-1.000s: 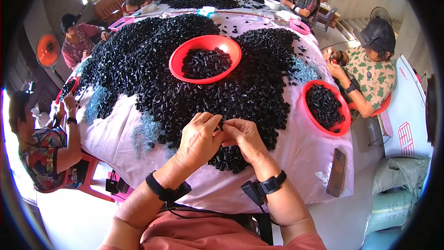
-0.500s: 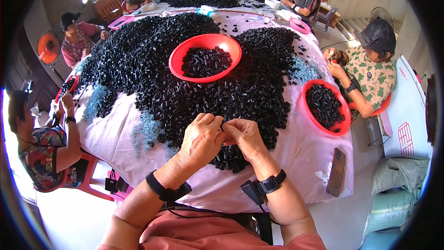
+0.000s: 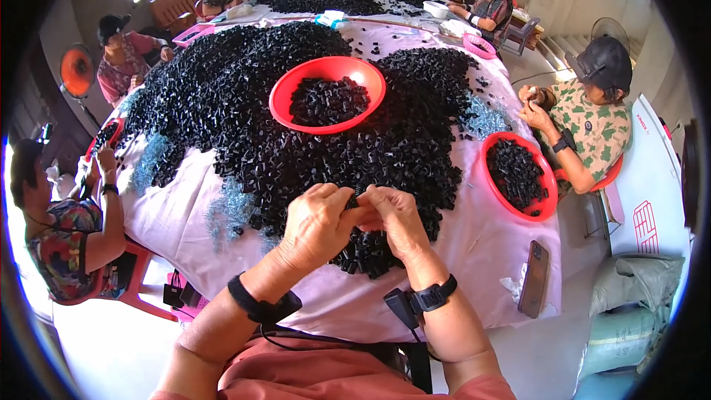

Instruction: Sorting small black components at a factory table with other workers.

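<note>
Above the near edge of a heap of small black plastic parts point(image 3: 296, 155), my two hands meet at the fingertips. My left hand point(image 3: 317, 222) is closed, thumb and fingers pinched on a small black plastic part point(image 3: 358, 194). Opposite it, my right hand point(image 3: 396, 221) pinches the same spot with thumb and forefinger. Fingers hide most of that part, so its shape is unclear. Beyond my hands, a red basin point(image 3: 280, 108) holding more black parts rests on the heap.
A second red basin point(image 3: 549, 194) of black parts stands to the right, with a phone point(image 3: 534, 278) nearer me. Clear bluish plastic bits point(image 3: 231, 211) lie on the pink tablecloth point(image 3: 178, 211). Co-workers sit around the table, one at right point(image 3: 592, 126), one at left point(image 3: 70, 237).
My right fingers have shifted slightly at the pinch, the forefinger now more raised. Both hands stay together over the heap's near edge. The view has shifted a little.
</note>
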`<state>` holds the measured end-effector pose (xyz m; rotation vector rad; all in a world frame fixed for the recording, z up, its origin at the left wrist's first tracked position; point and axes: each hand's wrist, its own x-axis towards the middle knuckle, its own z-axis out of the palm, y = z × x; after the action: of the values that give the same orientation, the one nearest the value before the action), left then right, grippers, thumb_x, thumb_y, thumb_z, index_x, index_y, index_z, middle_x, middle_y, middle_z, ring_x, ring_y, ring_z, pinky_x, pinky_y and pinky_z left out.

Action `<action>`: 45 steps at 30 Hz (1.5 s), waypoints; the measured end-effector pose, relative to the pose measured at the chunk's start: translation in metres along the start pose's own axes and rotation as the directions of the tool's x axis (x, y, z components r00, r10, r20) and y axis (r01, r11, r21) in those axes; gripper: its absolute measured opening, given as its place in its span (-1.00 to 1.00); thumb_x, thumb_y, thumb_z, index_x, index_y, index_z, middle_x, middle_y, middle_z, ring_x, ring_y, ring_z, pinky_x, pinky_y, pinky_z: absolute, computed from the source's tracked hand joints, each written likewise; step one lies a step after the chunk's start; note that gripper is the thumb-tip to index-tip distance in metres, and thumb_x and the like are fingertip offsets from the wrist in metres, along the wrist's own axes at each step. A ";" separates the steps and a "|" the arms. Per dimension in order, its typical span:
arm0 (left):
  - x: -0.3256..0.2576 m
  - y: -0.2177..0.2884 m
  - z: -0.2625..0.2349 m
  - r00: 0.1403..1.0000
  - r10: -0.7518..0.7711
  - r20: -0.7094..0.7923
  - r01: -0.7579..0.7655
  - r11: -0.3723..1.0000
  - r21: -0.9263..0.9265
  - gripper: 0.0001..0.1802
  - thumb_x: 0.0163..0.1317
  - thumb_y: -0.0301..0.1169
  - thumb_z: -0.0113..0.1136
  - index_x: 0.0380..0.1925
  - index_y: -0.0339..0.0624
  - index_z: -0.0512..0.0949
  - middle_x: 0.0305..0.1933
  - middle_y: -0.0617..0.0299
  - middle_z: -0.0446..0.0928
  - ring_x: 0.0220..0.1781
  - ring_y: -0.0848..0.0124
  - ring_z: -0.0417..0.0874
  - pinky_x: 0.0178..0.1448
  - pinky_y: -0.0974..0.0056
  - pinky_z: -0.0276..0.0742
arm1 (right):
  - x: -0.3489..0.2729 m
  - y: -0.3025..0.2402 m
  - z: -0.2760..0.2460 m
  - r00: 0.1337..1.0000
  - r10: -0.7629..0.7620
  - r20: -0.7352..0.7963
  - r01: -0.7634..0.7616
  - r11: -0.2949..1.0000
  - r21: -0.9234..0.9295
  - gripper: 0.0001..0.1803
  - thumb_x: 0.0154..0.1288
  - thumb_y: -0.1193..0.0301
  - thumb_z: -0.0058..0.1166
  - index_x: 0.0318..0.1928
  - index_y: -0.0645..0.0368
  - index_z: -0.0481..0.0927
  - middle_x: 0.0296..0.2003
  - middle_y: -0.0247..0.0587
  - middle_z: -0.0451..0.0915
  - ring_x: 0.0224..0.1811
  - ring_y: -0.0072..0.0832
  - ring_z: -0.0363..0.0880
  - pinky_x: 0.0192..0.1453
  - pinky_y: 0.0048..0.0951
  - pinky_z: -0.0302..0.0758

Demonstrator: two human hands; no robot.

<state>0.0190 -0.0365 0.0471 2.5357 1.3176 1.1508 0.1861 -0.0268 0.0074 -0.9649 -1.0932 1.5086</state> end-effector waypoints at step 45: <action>-0.011 -0.042 0.011 0.925 -0.198 0.325 0.147 0.973 0.176 -0.80 -0.04 -0.40 0.30 -0.39 -0.23 0.58 -0.31 0.05 0.55 -0.14 0.05 0.61 -0.07 0.07 0.54 | 0.005 -0.002 0.000 0.980 -0.090 -0.174 0.109 0.989 0.102 -0.78 0.42 0.25 0.14 -0.18 0.15 0.61 -0.34 -0.23 0.69 -0.35 -0.53 0.69 -0.27 -0.59 0.60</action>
<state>-0.0066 -0.0148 0.0170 2.5007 1.5388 0.5657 0.1857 -0.0213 0.0089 -0.9289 -0.9129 1.3648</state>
